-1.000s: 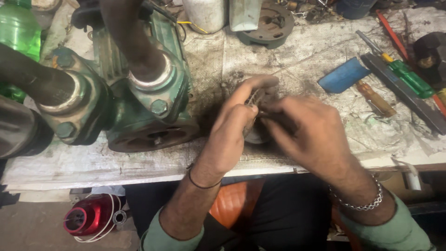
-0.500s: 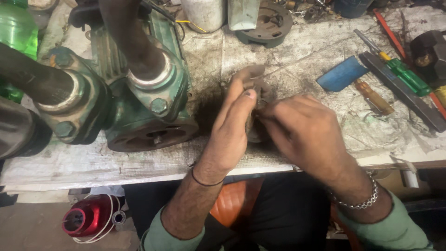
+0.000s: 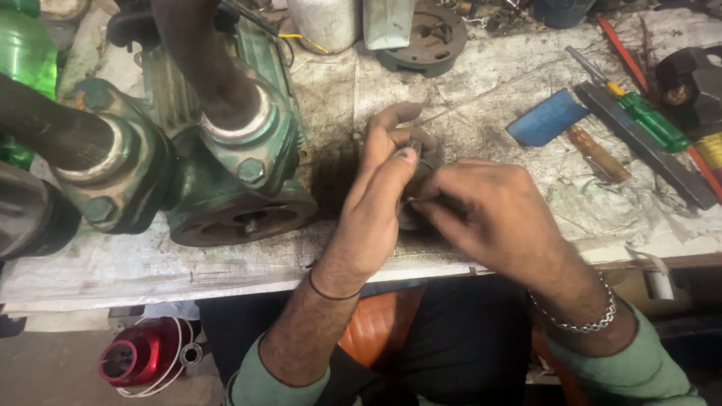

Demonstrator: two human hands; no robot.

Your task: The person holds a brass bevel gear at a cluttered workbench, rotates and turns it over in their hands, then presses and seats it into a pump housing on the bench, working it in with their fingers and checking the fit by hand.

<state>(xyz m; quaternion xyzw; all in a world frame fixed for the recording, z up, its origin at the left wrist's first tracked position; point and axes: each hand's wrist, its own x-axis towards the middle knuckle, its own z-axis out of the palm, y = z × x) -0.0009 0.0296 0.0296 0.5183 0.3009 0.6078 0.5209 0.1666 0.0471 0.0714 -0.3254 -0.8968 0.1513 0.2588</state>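
Grimy paper-covered workbench (image 3: 481,113); both hands (image 3: 376,203) grip a small part (image 3: 421,162).

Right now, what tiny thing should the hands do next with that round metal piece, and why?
Probably keep the left hand steady on the round metal part while the right hand works its thin tool in, since both hands meet right at the part.

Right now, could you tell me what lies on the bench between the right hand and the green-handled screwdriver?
In the head view, a blue flat piece and a brown-handled tool lie between the right hand and the green-handled screwdriver.
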